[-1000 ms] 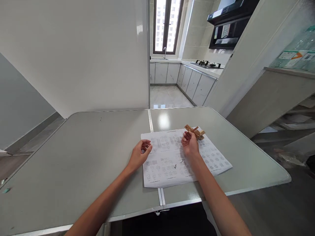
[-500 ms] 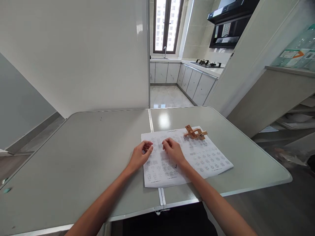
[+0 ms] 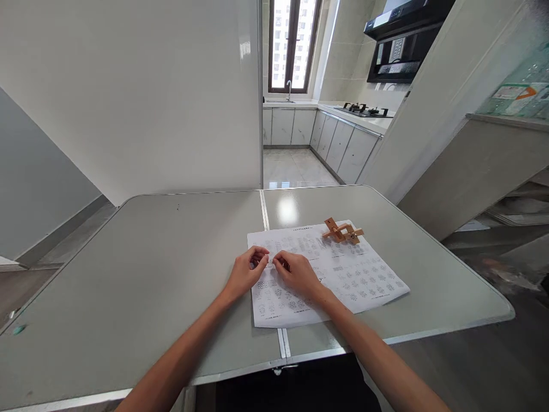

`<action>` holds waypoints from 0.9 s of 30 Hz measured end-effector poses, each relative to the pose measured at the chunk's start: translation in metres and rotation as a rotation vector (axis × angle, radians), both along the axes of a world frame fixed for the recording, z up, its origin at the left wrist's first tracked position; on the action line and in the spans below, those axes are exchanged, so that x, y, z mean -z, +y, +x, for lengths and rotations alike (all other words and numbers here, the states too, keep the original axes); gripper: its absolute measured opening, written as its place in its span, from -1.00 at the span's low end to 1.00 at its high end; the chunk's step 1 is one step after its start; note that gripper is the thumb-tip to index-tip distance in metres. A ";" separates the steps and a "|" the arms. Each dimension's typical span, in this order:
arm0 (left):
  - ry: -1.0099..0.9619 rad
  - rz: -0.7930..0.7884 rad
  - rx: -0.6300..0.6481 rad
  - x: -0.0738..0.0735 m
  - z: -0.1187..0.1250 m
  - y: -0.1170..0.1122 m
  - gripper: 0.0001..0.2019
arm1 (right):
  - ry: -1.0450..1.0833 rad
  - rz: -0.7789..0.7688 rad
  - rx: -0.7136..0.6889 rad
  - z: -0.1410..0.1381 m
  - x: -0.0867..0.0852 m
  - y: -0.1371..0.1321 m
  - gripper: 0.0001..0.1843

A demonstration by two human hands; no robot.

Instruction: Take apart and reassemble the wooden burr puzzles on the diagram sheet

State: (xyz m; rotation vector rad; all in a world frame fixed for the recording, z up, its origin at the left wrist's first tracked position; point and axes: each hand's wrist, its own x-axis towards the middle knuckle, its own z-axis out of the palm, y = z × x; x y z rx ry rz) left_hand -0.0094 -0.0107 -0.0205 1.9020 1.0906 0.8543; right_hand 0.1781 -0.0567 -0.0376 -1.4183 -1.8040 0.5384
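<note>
My left hand [image 3: 247, 271] rests at the left edge of a printed sheet [image 3: 373, 280], fingers curled and thumb close to the fingertips. Just to its right, over the sheet, my right hand [image 3: 298, 273] is bent into a pinch, its fingertips a small gap from my left hand. Whether either pinch holds anything small is hidden. On the far right part of the sheet lies a cluster of interlocked wooden puzzle pieces [image 3: 342, 231], with dark numbers on some faces. Neither hand touches it. Rows of small diagrams cover the paper.
The sheet lies across the metal seam [image 3: 283, 342] of a pale grey table [image 3: 171, 257]. A small green object [image 3: 19, 329] sits at the table's left edge. Shelves with plastic bottles [image 3: 518, 91] stand at right. Beyond the table is a kitchen with a gas hob [image 3: 364, 110].
My right hand has moved left and slightly down, closer to my left hand. My left hand has hardly moved. The wooden pieces stay where they were on the sheet; the view has shifted slightly.
</note>
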 end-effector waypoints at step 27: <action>-0.005 0.010 0.002 -0.002 0.000 -0.001 -0.75 | -0.026 0.011 -0.011 0.001 0.000 -0.001 -0.80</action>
